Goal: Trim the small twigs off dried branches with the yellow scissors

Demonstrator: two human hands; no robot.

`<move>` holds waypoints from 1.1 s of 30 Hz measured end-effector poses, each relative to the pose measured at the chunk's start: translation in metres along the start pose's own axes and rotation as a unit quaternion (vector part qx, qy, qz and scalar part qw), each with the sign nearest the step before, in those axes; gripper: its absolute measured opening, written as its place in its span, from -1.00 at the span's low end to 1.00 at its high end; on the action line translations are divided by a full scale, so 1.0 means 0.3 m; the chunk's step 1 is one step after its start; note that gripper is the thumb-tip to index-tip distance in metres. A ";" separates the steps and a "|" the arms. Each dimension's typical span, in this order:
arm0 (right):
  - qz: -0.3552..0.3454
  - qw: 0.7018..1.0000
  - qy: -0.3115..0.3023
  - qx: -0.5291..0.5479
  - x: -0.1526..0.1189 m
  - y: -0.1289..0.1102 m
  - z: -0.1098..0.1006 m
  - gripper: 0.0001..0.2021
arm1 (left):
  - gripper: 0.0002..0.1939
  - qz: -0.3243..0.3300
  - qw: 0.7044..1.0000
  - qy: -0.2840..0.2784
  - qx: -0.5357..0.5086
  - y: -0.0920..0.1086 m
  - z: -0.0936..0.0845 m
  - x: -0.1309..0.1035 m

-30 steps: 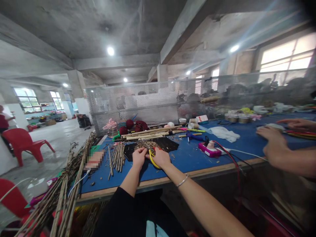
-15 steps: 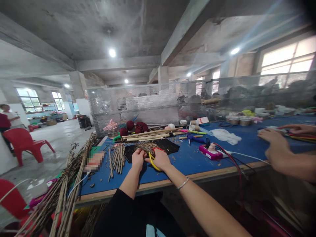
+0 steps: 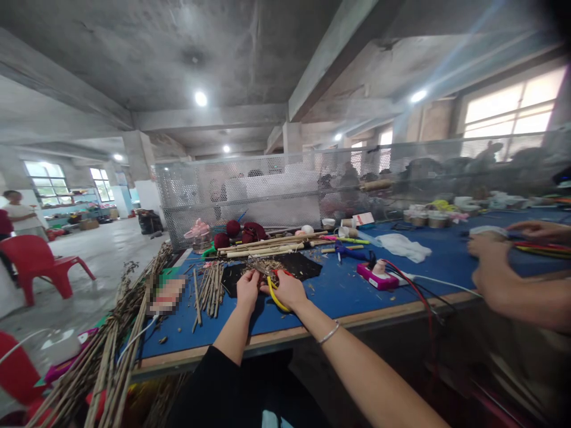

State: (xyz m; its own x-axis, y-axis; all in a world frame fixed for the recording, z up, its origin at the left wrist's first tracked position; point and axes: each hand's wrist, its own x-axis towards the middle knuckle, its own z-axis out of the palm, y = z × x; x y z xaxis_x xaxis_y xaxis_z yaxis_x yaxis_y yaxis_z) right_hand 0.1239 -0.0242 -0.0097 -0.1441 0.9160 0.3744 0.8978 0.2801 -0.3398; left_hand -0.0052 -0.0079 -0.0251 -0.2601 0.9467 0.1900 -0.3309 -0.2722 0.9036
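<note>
My right hand [image 3: 289,292] is closed round a pair of scissors with yellow and red handles [image 3: 276,300]. Their blades point away to the upper left, beside my left fingertips. My left hand [image 3: 247,290] is pinched together; what lies between its fingers is too small to make out. Both hands are over the near edge of a black cloth [image 3: 303,266], which is strewn with small tan plant scraps [image 3: 269,265]. To the left, short cut twigs [image 3: 211,289] lie in a loose row on the blue table.
Long dry stalks [image 3: 113,336] lean over the table's left corner. Behind the cloth are wooden sticks [image 3: 276,244], dark red yarn balls [image 3: 232,228] and a blue glue gun [image 3: 352,252]. A magenta power strip [image 3: 377,277] trails cables. At right, another person's hands [image 3: 491,246] work.
The view has shifted slightly. My hands stay close together, with the scissors still in my right hand. The other person's hands at the right have moved a little.
</note>
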 end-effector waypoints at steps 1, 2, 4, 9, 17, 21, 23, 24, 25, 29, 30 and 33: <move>-0.001 1.000 -0.003 0.001 0.000 0.002 0.002 -0.46 | -0.66 0.004 1.000 -0.003 0.010 -0.002 -0.002 0.000; -0.003 1.000 -0.006 0.003 0.000 0.003 0.004 -0.46 | -0.67 0.008 1.000 -0.004 0.020 -0.004 -0.004 0.000; -0.011 1.000 -0.002 0.006 0.000 0.006 0.010 -0.46 | -0.70 0.018 0.999 0.001 0.046 -0.007 -0.010 0.000; -0.039 0.999 0.029 0.001 0.002 0.007 0.020 -0.41 | -0.79 0.057 0.988 0.006 0.145 -0.008 -0.022 0.001; -0.020 1.000 -0.021 -0.006 0.008 0.003 0.003 -0.41 | -0.76 0.079 0.971 0.024 0.223 0.005 -0.028 -0.001; -0.009 0.999 -0.029 -0.016 0.004 -0.005 -0.007 -0.38 | -0.74 0.089 0.957 0.034 0.275 0.011 -0.033 -0.001; 0.004 0.999 -0.036 -0.019 -0.001 -0.011 -0.013 -0.39 | -0.75 0.098 0.949 0.040 0.298 0.018 -0.032 -0.005; 0.010 0.999 -0.040 -0.020 -0.003 -0.014 -0.016 -0.39 | -0.75 0.104 0.945 0.044 0.308 0.022 -0.032 -0.008; 0.017 0.999 -0.044 -0.021 -0.006 -0.017 -0.019 -0.40 | -0.76 0.110 0.941 0.048 0.318 0.026 -0.031 -0.011; 0.028 0.999 -0.038 -0.024 -0.013 -0.024 -0.023 -0.39 | -0.76 0.118 0.936 0.056 0.327 0.032 -0.029 -0.017; 0.028 0.999 -0.034 -0.024 -0.014 -0.025 -0.022 -0.40 | -0.77 0.116 0.938 0.057 0.321 0.031 -0.028 -0.017; 0.030 0.999 -0.022 -0.023 -0.014 -0.024 -0.018 -0.42 | -0.79 0.121 0.943 0.065 0.302 0.029 -0.027 -0.015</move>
State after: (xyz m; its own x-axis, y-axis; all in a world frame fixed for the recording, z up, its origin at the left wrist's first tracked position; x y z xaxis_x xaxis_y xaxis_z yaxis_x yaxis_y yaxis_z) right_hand 0.1203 -0.0316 -0.0042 -0.1060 0.9431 0.3152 0.9232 0.2111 -0.3212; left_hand -0.0141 -0.0161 -0.0212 -0.3843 0.8290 0.4063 0.3194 -0.2935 0.9010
